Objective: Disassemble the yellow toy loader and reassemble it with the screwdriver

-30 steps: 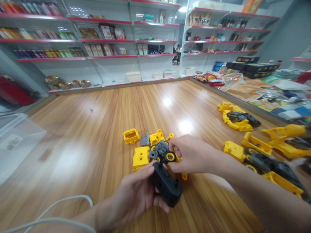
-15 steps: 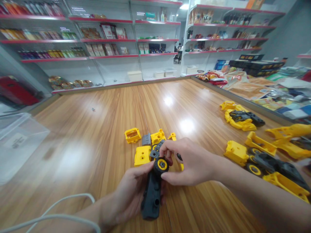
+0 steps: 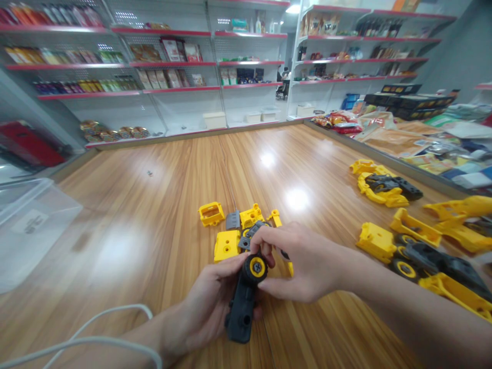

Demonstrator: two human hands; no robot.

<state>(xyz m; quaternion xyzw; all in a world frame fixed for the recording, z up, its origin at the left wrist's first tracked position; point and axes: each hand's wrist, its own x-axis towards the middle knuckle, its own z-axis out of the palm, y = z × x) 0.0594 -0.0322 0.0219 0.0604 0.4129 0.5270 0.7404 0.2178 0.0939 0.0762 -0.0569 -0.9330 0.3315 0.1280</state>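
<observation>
My left hand (image 3: 209, 297) is wrapped round a dark grey toy-vehicle chassis (image 3: 241, 310), its near end tilted toward me. At the chassis's far end sits a black toy wheel (image 3: 255, 268) with a yellow hub and a cross-shaped centre. My right hand (image 3: 298, 261) grips this wheel between thumb and fingers; some fingertips are hidden behind it. Just beyond my hands lie a yellow block-like part (image 3: 226, 245), a grey toothed piece (image 3: 232, 220), a yellow frame (image 3: 211, 213) and another yellow part (image 3: 251, 215). Further dark pieces there are partly covered by my right hand.
More yellow and black toy-vehicle parts (image 3: 374, 242) lie along the right side of the table (image 3: 184, 174). A clear plastic bin (image 3: 34, 230) stands at the left. A white cable (image 3: 103, 341) crosses my left forearm. Packaged goods (image 3: 403, 138) are heaped beyond the right edge.
The wheel now faces up more squarely, flush against the chassis end. My right thumb has shifted slightly down and to the right along its rim. My left hand keeps its hold.
</observation>
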